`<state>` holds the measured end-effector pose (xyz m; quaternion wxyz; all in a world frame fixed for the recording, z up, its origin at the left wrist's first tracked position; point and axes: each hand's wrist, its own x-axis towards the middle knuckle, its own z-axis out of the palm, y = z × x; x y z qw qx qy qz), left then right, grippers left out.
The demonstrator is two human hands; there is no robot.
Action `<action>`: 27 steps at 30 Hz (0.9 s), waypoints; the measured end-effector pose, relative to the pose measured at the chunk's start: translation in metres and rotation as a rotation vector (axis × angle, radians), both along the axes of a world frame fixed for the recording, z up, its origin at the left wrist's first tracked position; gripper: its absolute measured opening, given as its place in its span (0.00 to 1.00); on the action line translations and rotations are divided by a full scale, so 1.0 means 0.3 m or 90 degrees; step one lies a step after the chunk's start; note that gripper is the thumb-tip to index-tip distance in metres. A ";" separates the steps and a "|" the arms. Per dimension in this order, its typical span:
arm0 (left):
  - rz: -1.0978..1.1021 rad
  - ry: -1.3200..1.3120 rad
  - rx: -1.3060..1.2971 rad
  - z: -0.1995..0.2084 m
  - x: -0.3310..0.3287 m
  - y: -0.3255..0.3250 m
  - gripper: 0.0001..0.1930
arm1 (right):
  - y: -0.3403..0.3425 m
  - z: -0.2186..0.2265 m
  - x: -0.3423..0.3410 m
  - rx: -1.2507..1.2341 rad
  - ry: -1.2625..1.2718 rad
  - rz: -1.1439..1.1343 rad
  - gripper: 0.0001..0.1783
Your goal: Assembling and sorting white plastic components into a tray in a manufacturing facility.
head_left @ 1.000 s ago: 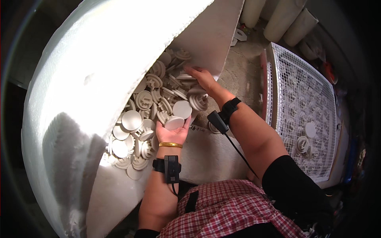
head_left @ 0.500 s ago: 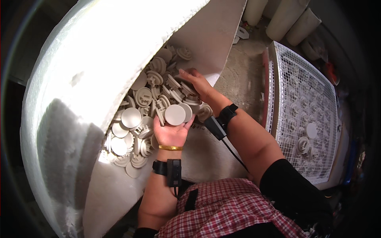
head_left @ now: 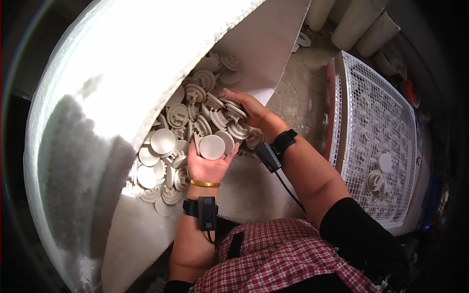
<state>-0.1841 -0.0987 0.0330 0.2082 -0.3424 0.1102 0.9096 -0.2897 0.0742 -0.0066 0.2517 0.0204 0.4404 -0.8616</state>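
Observation:
Many off-white plastic round caps [head_left: 163, 141] lie heaped in a pale sheet-like container, some smooth face up, others showing ribbed and clipped undersides. My left hand [head_left: 207, 168] is palm up at the near side of the heap, fingers beneath several caps; a smooth disc [head_left: 212, 147] rests on top of them. My right hand [head_left: 251, 107] curls round the heap's right side, its palm against a cluster of stacked caps [head_left: 234, 111] and its thumb side toward the far end. The left fingertips are mostly hidden under the caps.
A bright white foam-like wall [head_left: 161, 53] rises on the left. On the right stands a white mesh crate [head_left: 378, 141] with more caps inside. Pale cylinders [head_left: 378, 34] stand at the far right on the concrete floor [head_left: 303, 88].
My left hand has shifted slightly left and nearer with the caps on it. The right hand has moved slightly right and nearer, and the caps beside it have shifted.

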 end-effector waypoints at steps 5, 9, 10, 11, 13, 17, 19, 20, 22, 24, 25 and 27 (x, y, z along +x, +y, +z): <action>0.021 0.029 0.000 0.014 0.015 0.002 0.28 | -0.006 0.028 0.009 0.015 -0.066 0.022 0.31; 0.022 0.053 -0.009 0.034 0.008 0.016 0.26 | 0.004 0.026 -0.022 0.023 -0.074 0.059 0.32; 0.024 0.053 -0.009 0.029 0.010 0.015 0.26 | 0.004 0.029 -0.027 0.086 -0.053 0.054 0.32; 0.022 0.061 0.007 0.015 0.012 0.010 0.26 | -0.002 0.029 -0.028 0.127 -0.029 0.029 0.32; 0.022 0.071 0.023 -0.005 0.011 0.009 0.26 | 0.006 0.035 -0.032 0.177 0.003 0.037 0.32; 0.003 0.112 0.066 -0.014 0.004 0.009 0.27 | 0.013 0.063 -0.017 0.239 0.056 0.038 0.34; 0.000 0.127 0.095 -0.011 -0.003 0.009 0.28 | 0.000 0.065 -0.033 0.222 0.035 0.023 0.34; 0.012 0.130 0.091 -0.015 0.002 0.004 0.28 | -0.020 0.064 -0.044 0.202 0.015 0.014 0.34; 0.003 0.258 0.096 -0.028 0.014 -0.009 0.31 | -0.070 0.034 -0.064 0.166 0.067 -0.027 0.45; 0.094 0.205 0.049 0.004 0.038 -0.008 0.32 | -0.128 0.019 -0.080 0.193 0.092 0.026 0.44; 0.096 0.262 0.034 0.023 0.056 -0.033 0.31 | -0.195 0.071 -0.053 0.273 0.120 0.001 0.38; 0.056 0.296 -0.050 0.084 0.053 0.070 0.29 | -0.208 -0.099 -0.144 0.053 0.046 0.089 0.31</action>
